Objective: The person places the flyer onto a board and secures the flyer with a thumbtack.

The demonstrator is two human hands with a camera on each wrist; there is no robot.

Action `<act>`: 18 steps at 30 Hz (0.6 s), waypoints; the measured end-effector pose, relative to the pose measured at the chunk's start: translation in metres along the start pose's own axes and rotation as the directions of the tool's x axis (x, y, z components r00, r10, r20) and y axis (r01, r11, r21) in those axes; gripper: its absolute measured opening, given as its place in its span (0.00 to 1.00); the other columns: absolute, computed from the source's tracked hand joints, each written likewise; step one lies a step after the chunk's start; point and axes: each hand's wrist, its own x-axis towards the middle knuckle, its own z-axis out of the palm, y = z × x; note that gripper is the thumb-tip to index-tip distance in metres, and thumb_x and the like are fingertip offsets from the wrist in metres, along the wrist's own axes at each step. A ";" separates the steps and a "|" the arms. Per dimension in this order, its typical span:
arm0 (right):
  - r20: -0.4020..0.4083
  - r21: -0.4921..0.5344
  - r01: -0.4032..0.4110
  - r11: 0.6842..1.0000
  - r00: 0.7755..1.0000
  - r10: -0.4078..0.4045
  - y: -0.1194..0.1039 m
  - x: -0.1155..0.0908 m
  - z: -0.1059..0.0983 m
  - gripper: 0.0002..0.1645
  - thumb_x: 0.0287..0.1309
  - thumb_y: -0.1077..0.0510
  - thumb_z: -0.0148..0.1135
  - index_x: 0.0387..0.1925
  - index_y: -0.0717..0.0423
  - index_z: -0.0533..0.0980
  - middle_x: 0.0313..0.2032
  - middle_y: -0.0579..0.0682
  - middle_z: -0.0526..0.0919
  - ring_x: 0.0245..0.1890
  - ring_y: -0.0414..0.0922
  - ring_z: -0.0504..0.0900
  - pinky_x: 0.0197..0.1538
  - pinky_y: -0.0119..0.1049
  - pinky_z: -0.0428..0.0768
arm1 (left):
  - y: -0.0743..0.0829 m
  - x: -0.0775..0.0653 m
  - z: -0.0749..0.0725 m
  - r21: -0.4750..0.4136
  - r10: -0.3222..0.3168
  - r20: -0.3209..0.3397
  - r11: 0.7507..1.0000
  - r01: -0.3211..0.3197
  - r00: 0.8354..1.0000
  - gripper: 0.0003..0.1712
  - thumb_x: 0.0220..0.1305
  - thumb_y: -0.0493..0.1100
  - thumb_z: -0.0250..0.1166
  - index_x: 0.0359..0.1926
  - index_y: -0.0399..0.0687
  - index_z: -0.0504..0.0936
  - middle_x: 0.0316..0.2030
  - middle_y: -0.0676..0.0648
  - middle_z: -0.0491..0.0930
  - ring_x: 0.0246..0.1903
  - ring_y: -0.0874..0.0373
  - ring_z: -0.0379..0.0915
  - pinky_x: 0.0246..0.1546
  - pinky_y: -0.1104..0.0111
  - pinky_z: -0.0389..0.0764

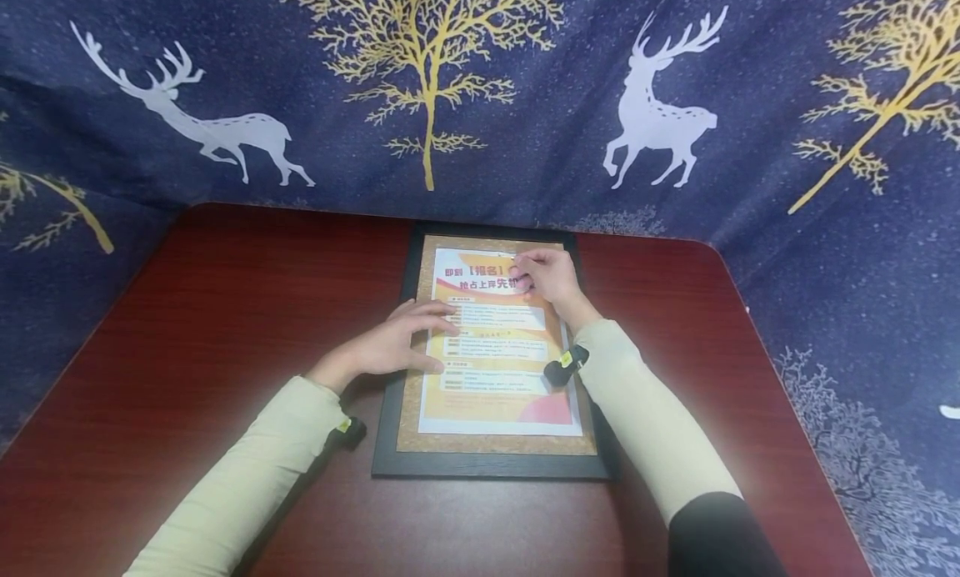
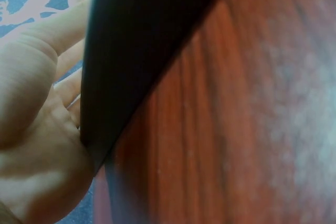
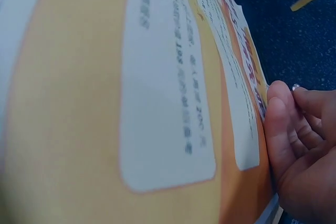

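A printed orange and white poster [image 1: 495,402] lies on a cork board [image 1: 408,427] with a black frame [image 1: 487,466]. My left hand [image 1: 393,339] is over the board's left side, fingers spread and fingertips at the poster's left edge. In the left wrist view, the dark frame edge [image 2: 131,40] hides part of that hand's fingers. Up at the poster's top right, my right hand [image 1: 551,277] pinches a small clear push pin [image 3: 296,87], mostly hidden by the fingertips. The right wrist view shows the poster's printed text panels [image 3: 163,145] beside this hand.
The framed board lies on a dark red wooden table [image 1: 262,310]. Behind and to the right hangs a blue cloth [image 1: 525,160] with white deer and yellow trees. Small black wrist cameras are worn at the left wrist [image 1: 351,433] and right wrist [image 1: 558,372].
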 end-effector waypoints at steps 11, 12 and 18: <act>0.010 -0.046 -0.033 0.998 0.999 0.033 0.003 0.010 0.007 0.11 0.70 0.60 0.60 0.47 0.64 0.81 0.29 0.52 0.87 0.18 0.38 0.81 0.17 0.29 0.76 | -0.001 0.001 0.000 0.000 0.009 0.003 1.000 -0.009 1.000 0.32 0.53 0.46 0.79 0.60 0.50 0.82 0.71 0.46 0.66 0.72 0.43 0.50 0.69 0.43 0.51; 0.010 -0.053 -0.034 0.998 0.999 0.035 0.002 0.011 0.008 0.11 0.70 0.60 0.60 0.47 0.64 0.81 0.29 0.51 0.87 0.18 0.38 0.81 0.17 0.29 0.76 | -0.001 0.000 0.000 0.002 0.009 0.003 1.000 -0.009 1.000 0.32 0.53 0.46 0.79 0.60 0.50 0.82 0.71 0.46 0.65 0.72 0.43 0.50 0.69 0.43 0.52; 0.002 -0.098 -0.043 0.994 0.999 0.043 0.002 0.018 0.009 0.12 0.70 0.60 0.59 0.48 0.63 0.81 0.29 0.52 0.87 0.17 0.37 0.81 0.16 0.28 0.74 | -0.001 0.001 -0.001 0.015 -0.011 0.009 1.000 0.011 1.000 0.33 0.54 0.47 0.78 0.61 0.51 0.81 0.72 0.47 0.65 0.73 0.44 0.49 0.71 0.44 0.48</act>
